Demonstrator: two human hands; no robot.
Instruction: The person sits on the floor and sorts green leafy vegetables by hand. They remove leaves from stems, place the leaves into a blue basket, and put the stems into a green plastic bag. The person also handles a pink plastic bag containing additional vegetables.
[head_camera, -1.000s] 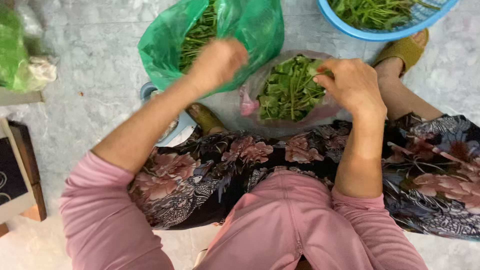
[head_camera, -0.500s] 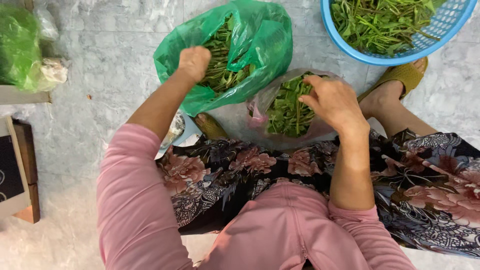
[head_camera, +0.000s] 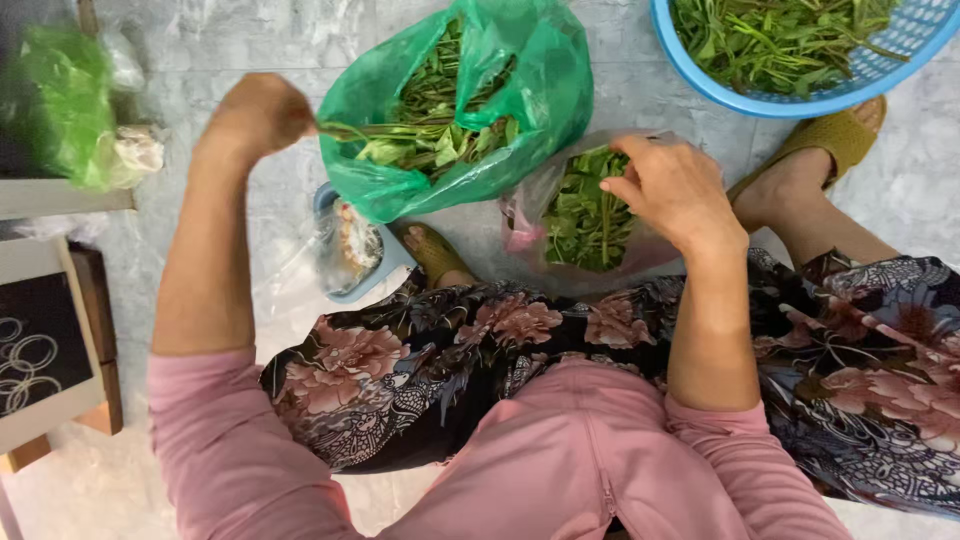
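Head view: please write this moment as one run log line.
left hand: holds green stalk at green plastic bag | right hand: fingers in clear plastic bag of leaves | blue plastic basket: greens inside

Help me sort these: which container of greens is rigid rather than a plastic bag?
The blue basket at top right; the greens near both hands sit in soft bags.

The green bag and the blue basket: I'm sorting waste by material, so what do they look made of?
The green bag looks like thin, glossy plastic film: it crinkles, catches highlights and lets the stems inside show faintly through. The blue basket looks like rigid moulded plastic with a smooth rim and a perforated lattice wall; its even colour fits that, though the look alone cannot confirm it.
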